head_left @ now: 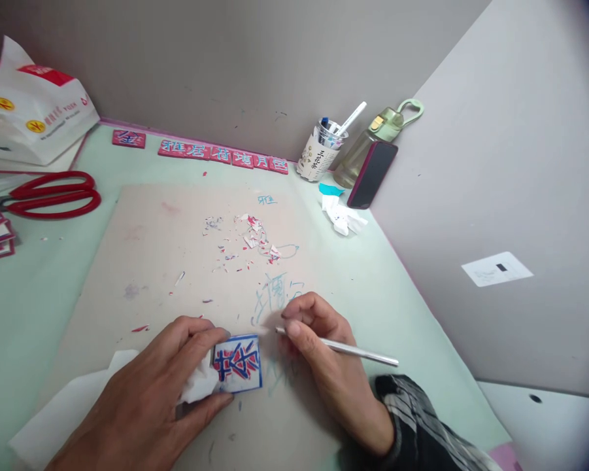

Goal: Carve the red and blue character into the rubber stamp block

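Observation:
My left hand (171, 386) pins a small square block (248, 376) against the board, thumb and fingers at its edges. Its white face has a blue border and a blue character edged with red cuts. White tissue (201, 383) is bunched under my left palm and covers the block's left side. To the right, my right hand (326, 350) pinches a slim silver pen-shaped carving tool (363, 353), its tip pointing left, a little apart from the block. The tip is too small to make out well.
A beige board (147, 248) bears red and white shavings (255, 235). Red scissors (53, 195) and a white bag (39, 111) are on the left. Finished-looking red carved tiles (220, 154) line the wall. At right stand a pen cup (318, 154), bottle (357, 157) and phone (373, 175).

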Demonstrator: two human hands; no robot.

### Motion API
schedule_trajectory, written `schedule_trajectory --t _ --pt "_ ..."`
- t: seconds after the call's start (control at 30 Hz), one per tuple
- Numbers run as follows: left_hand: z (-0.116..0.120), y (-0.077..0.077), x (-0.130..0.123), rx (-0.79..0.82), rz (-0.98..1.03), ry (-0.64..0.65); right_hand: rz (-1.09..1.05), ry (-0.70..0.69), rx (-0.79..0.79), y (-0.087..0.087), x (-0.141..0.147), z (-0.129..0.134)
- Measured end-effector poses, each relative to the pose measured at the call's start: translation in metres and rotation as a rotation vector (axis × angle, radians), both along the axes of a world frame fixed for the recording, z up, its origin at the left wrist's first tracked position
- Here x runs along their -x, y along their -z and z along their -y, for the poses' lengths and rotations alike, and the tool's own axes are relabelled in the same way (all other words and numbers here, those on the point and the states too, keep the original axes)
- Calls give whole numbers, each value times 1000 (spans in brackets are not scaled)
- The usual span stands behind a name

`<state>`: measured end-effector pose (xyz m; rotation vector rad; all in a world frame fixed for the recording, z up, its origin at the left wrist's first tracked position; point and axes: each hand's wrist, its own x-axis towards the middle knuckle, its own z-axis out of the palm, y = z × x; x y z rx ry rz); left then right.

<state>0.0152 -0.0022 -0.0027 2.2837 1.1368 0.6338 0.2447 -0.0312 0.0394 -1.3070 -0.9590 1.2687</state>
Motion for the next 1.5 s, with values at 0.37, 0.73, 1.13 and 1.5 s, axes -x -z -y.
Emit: schedule_trajectory --t 0.37,0.73,1.13,1.5 --pt "1 -2 -1 -86 39 -80 -6 -104 73 -8 7 1" --pt "5 -10 -11 -47 161 -7 -51 -122 77 -9 12 6" --pt "-2 -24 -14 220 295 9 77 -226 -27 -9 18 15" --pt "-5 -25 -11 -27 256 45 102 -220 -14 -11 21 15"
